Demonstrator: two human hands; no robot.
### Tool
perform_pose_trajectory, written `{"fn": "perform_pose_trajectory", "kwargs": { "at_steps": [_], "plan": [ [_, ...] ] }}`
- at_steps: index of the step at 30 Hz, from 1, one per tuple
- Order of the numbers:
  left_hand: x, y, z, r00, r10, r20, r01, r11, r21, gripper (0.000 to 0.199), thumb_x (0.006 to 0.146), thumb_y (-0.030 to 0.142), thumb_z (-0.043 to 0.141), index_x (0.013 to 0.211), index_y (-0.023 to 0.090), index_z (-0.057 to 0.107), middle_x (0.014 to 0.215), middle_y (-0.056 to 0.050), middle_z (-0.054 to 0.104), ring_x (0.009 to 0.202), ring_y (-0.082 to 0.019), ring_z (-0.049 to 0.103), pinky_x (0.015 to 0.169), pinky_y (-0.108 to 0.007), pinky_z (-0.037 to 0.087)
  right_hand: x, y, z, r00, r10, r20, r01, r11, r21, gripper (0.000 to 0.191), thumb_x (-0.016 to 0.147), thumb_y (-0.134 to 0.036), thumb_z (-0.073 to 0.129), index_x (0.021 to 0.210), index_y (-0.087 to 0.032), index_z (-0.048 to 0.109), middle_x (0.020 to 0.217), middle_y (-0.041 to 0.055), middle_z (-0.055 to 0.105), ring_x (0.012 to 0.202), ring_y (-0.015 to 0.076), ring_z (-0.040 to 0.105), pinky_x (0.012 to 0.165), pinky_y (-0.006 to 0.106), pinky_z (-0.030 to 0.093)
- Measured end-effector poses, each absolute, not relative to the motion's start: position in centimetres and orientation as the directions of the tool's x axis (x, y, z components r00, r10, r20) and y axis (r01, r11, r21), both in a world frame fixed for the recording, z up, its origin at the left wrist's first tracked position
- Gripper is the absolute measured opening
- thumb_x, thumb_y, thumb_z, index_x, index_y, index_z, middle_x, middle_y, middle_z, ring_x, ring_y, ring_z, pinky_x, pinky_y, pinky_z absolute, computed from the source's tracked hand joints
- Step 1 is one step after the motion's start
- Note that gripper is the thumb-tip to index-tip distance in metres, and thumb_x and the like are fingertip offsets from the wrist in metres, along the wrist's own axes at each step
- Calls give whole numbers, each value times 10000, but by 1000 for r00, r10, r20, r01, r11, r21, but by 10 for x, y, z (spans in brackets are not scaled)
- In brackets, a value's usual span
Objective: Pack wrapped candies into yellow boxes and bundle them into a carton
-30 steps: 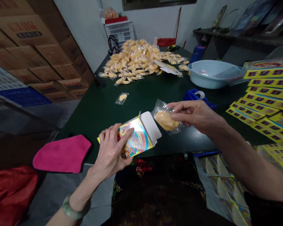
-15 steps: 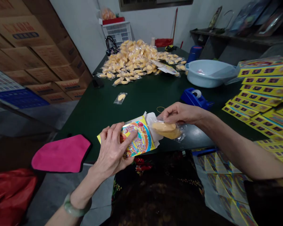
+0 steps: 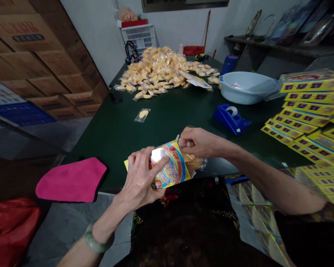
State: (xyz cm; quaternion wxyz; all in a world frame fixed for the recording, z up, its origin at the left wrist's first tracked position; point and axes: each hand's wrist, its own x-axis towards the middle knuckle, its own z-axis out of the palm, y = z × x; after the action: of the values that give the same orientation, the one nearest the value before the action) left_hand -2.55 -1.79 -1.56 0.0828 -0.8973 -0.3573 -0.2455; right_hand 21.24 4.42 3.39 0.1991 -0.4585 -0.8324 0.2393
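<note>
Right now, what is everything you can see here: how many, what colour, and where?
Table: one, dark green, centre
Printed box: one, yellow and multicoloured, table's near edge
Near packet: one, yellowish, at the box's open end
Lone packet: one, yellowish, table's left
Packet pile: too many to count, yellowish, table's far end
Tape dispenser: one, blue, table's right
Basin: one, light blue, beyond dispenser
Stacked boxes: many, yellow, right
Cartons: many, brown, left
White crate: one, white, behind pile
Pink item: one, pink, table's left edge
Bracelet: one, green, left wrist
Left hand: one, bare, gripping printed box
Right hand: one, bare, at near packet
</note>
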Motion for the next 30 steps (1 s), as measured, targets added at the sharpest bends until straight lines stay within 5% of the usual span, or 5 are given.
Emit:
{"fn": "perform_pose_trajectory", "kwargs": {
  "at_steps": [9,15,21,25,30],
  "plan": [
    [-18,-18,-33,172,744,646,774,-508,379,670,649,352,696,1265,217,470,1271,-144,456,1125,-319,508,880,-428,388,198,24,32,-135,714,687,641,591,-489,141,861,-218,502,940,-175,611,1072,117,604,864,194,583,725,332,476],
    [-25,-19,-41,156,722,674,776,-511,368,716,640,313,695,1298,229,424,1279,-147,445,1121,-326,509,880,-443,396,172,10,20,-408,729,550,790,583,-187,301,937,-324,418,1002,-158,660,1131,166,633,1159,345,457,878,499,385],
    [-45,-11,-46,102,747,657,817,-440,373,720,639,271,676,1314,234,426,1264,-153,471,1097,-328,527,842,-454,432,145,34,20,-503,800,326,604,596,-530,469,955,-459,341,772,-181,672,1427,136,420,1300,340,365,981,535,377],
    [-69,-5,-46,-16,803,596,808,-340,481,712,677,269,670,1342,249,416,1302,-148,453,1138,-330,536,845,-457,505,139,81,29,-629,734,255,313,540,-782,458,962,-488,322,971,-207,684,1413,113,467,1241,269,493,968,421,450],
    [-103,-1,-56,-168,865,473,661,-258,705,745,738,287,681,1407,270,355,1331,-136,487,1167,-326,566,858,-425,567,111,211,4,-422,867,264,685,496,-534,367,954,-372,361,1157,-186,603,1288,121,549,1163,209,555,906,322,494]
  ]
}}
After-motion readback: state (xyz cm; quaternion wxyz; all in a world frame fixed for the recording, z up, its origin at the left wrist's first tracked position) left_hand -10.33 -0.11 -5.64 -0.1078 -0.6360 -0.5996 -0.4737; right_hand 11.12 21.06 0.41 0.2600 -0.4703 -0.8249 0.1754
